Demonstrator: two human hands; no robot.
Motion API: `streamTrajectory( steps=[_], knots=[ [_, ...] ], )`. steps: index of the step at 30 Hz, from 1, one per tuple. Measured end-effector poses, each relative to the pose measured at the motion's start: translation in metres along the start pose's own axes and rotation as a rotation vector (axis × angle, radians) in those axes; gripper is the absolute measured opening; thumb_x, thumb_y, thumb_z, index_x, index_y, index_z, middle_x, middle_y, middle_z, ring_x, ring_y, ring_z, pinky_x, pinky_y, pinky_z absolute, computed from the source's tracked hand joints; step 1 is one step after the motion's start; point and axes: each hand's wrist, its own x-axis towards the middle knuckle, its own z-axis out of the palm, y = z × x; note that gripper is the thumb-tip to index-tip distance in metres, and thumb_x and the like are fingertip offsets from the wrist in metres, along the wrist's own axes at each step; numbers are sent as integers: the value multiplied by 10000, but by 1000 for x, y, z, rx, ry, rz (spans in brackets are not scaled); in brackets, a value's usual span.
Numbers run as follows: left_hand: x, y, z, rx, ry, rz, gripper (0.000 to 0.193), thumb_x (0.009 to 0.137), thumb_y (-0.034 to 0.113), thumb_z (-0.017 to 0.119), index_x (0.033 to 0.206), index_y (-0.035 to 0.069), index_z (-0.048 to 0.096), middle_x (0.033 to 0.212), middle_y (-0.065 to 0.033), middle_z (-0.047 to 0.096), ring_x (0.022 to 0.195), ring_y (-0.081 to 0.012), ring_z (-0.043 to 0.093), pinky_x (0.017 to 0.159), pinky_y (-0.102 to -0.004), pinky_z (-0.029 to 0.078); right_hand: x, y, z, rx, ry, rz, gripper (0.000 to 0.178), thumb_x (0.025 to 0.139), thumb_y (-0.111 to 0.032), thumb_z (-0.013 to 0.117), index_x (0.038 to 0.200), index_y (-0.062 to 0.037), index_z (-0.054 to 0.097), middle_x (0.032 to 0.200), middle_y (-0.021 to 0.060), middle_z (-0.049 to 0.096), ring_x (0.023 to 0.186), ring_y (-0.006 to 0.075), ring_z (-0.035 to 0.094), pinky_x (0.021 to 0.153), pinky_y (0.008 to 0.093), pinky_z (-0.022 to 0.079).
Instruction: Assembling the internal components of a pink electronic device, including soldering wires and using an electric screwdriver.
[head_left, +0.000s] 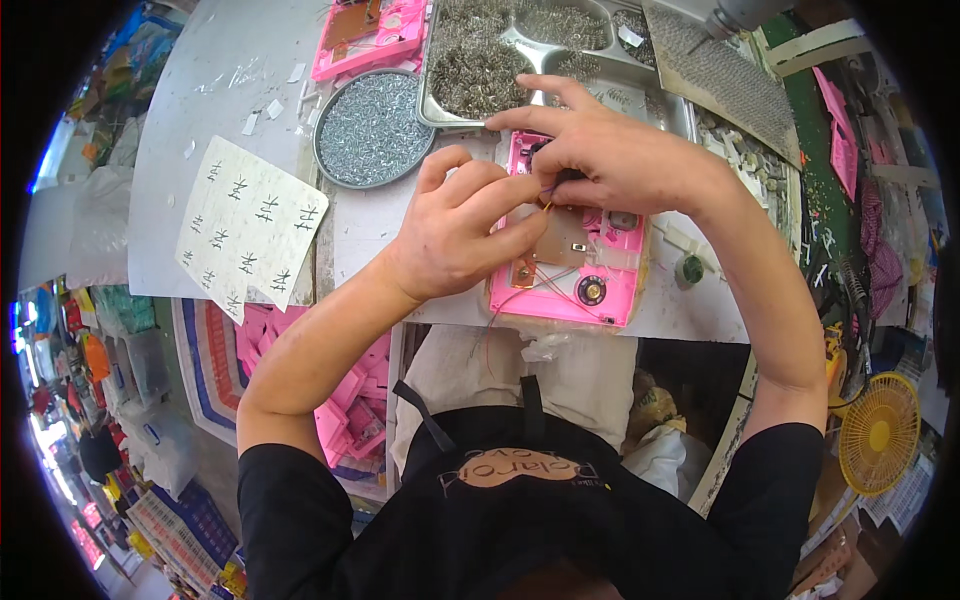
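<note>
Pinching wire (pixel 547 207) over pink casing (pixel 552 296), probably screws (pixel 372 128) in dish (pixel 368 186)

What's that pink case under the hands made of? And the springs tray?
Pink case: probably plastic, since it looks smooth, slightly glossy and moulded in one colour. Springs tray: likely metal, perhaps steel, because it's silvery with bright reflections.

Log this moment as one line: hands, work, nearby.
left hand: at wires; right hand: at wires; under hands: pink case; nearby: round dish, metal tray of springs
</note>
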Motion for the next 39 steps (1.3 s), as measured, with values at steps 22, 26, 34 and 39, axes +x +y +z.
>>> streamTrajectory(
  steps=[22, 26, 34, 39],
  knots=[
    [54, 44, 25, -688, -104, -733, 216, 871, -11, 705, 1086, 1, 704, 903, -124, 702, 697, -215, 695, 606, -324, 558, -76, -43, 74, 272, 967, 370, 149, 790, -15, 773, 930, -52, 735, 889, 61, 709, 864, 256, 617, 808, 366, 489],
    [59, 40, 28, -810, -153, -868, 120, 880, 20, 714, 996, -9, 731, 839, -122, 700, 624, -229, 685, 595, -337, 548, -79, -42, 74, 343, 995, 408, 135, 799, -7, 783, 929, -37, 758, 898, 75, 721, 855, 240, 628, 758, 337, 503],
    [60, 37, 25, -612, -159, -702, 63, 901, 24, 719, 951, -11, 706, 805, -65, 659, 658, -114, 635, 589, -282, 491, -163, -44, 59, 215, 1169, 598, 128, 842, 15, 738, 968, -7, 728, 941, 67, 691, 912, 189, 625, 881, 316, 482],
    [69, 40, 26, -477, -139, -583, 50, 853, 58, 736, 898, 60, 715, 810, -43, 664, 740, -203, 610, 771, -355, 434, -354, -48, 66, 490, 1890, 988, 229, 961, -44, 688, 1182, 1, 650, 1061, 75, 686, 961, 150, 621, 877, 290, 509]
  ],
)
